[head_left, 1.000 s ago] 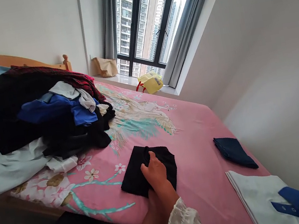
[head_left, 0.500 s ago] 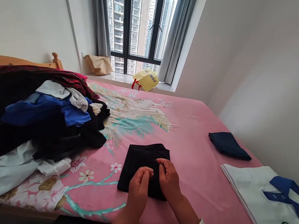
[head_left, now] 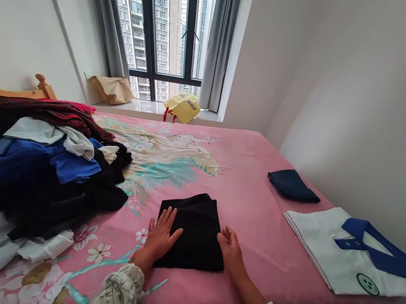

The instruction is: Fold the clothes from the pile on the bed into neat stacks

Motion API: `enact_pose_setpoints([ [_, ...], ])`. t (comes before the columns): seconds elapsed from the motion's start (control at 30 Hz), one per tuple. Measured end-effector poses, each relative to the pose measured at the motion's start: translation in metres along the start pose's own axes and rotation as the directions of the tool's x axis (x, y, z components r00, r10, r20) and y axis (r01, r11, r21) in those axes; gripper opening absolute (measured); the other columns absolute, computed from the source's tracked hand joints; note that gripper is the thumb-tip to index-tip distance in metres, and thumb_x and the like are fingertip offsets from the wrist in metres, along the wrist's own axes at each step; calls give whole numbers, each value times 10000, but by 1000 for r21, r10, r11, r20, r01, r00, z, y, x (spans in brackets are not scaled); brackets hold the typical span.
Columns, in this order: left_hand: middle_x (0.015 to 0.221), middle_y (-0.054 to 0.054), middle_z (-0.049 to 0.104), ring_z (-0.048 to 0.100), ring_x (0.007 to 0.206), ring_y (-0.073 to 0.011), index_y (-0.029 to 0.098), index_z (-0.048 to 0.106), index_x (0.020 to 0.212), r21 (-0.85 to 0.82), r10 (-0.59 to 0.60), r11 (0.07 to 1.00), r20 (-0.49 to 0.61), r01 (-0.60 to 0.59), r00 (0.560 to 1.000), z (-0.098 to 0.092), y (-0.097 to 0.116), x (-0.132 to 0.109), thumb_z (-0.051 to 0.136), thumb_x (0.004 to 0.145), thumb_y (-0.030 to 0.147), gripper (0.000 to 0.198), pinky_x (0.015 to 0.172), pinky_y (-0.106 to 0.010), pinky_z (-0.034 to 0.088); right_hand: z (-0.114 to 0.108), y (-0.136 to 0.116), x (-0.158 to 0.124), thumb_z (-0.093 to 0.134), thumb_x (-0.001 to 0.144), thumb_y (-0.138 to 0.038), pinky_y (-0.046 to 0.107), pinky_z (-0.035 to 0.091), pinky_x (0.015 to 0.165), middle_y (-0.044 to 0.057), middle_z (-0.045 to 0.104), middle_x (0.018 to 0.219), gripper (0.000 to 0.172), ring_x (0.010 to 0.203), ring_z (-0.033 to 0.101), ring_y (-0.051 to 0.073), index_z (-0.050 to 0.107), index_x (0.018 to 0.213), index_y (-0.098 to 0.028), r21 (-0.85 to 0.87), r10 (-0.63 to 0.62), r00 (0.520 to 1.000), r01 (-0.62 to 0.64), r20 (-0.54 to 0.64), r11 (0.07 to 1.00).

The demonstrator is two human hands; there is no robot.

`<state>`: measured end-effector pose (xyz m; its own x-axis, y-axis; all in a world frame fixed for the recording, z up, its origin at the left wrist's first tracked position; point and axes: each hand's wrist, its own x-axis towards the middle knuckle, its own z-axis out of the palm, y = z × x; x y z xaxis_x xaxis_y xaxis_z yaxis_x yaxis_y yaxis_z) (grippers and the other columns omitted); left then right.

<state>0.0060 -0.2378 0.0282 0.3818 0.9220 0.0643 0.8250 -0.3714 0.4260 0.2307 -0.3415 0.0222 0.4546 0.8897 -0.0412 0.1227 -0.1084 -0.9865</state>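
A folded black garment (head_left: 195,232) lies as a neat flat shape near the front edge of the bed. Spread flat across its left part is my left hand (head_left: 161,235), fingers apart. At its right edge, my right hand (head_left: 230,246) has curled fingers, with the thumb at the fabric's border, pinching that edge. Over to the right rest a small folded navy garment (head_left: 293,187) and, closer to me, a folded white polo shirt (head_left: 324,240) with a blue collar and a round green badge.
A big heap of loose clothes (head_left: 32,166) covers the bed's left side. Pink floral bedding (head_left: 244,165) spreads beneath everything. By the window are a brown paper bag (head_left: 113,89) and a yellow bag (head_left: 182,108). A wall (head_left: 353,94) runs along the right side.
My hands have moved apart from above the garment: the left now lies flat on it, the right is at its right edge. The garment looks flatter and squarer. The view has shifted right.
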Motion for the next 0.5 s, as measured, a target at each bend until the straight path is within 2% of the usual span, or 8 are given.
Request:
enact_pose_setpoints([
  [0.07, 1548, -70, 146, 120, 1419, -277, 250, 198, 1469, -3, -21, 1000, 36, 21, 999, -9, 5, 4, 381, 859, 533, 697, 1099, -564, 23, -9, -2, 0, 579, 731, -499, 379, 471, 921, 159, 572, 1240, 631, 1160, 545, 247, 488, 1232, -128, 157, 139, 989, -145, 48, 977],
  [0.13, 1541, -93, 170, 113, 1418, -298, 230, 235, 1461, 18, -38, 999, 80, 37, 996, -20, 13, 10, 451, 826, 496, 722, 1087, -589, 27, -16, -6, -5, 638, 686, -450, 373, 518, 825, 133, 646, 1109, 557, 1055, 610, 257, 558, 1137, -134, 221, 211, 966, -241, 151, 945],
  [0.23, 1535, -84, 197, 98, 1422, -277, 231, 327, 1429, 38, 38, 998, 78, -41, 996, -29, 26, 17, 467, 820, 453, 663, 1100, -558, -11, -17, -13, -18, 662, 665, -415, 369, 546, 698, 112, 682, 992, 489, 915, 655, 266, 609, 1065, -138, 205, 271, 925, -329, 268, 922],
  [0.3, 1534, -61, 202, 108, 1423, -250, 250, 337, 1423, -16, 71, 997, 59, -70, 996, -25, 32, 17, 404, 857, 448, 603, 1109, -537, -15, -11, -22, -23, 669, 657, -398, 374, 548, 633, 110, 687, 964, 496, 870, 658, 277, 611, 1076, -139, 176, 291, 914, -348, 284, 921],
  [0.37, 1533, -53, 208, 122, 1422, -244, 252, 328, 1426, -130, 30, 991, 31, -25, 999, -18, 35, 16, 382, 873, 439, 586, 1109, -540, -9, -4, -37, -23, 662, 657, -350, 374, 548, 661, 104, 688, 961, 510, 888, 652, 273, 596, 1115, -134, 226, 251, 923, -322, 291, 919],
  [0.43, 1524, -51, 239, 130, 1419, -254, 249, 375, 1399, -333, -67, 941, -20, 57, 998, -13, 40, 15, 427, 857, 432, 574, 1109, -545, -14, 4, -65, -18, 631, 681, -301, 362, 535, 767, 90, 686, 993, 508, 943, 640, 250, 574, 1157, -133, 343, 128, 939, -240, 319, 908],
  [0.47, 1507, -52, 290, 139, 1418, -259, 248, 435, 1359, -514, -133, 853, -43, 92, 990, -13, 44, 15, 479, 835, 419, 552, 1116, -533, -6, 9, -84, -15, 616, 692, -281, 352, 521, 813, 83, 684, 1008, 501, 961, 634, 237, 568, 1168, -134, 387, 50, 943, -183, 330, 904],
  [0.5, 1468, -60, 374, 175, 1409, -269, 243, 505, 1298, -716, -206, 690, -53, 106, 977, -14, 50, 14, 533, 808, 400, 515, 1125, -517, 34, 13, -105, -11, 605, 701, -269, 343, 510, 838, 77, 681, 1020, 496, 966, 631, 228, 561, 1177, -136, 406, -22, 940, -125, 340, 905],
])
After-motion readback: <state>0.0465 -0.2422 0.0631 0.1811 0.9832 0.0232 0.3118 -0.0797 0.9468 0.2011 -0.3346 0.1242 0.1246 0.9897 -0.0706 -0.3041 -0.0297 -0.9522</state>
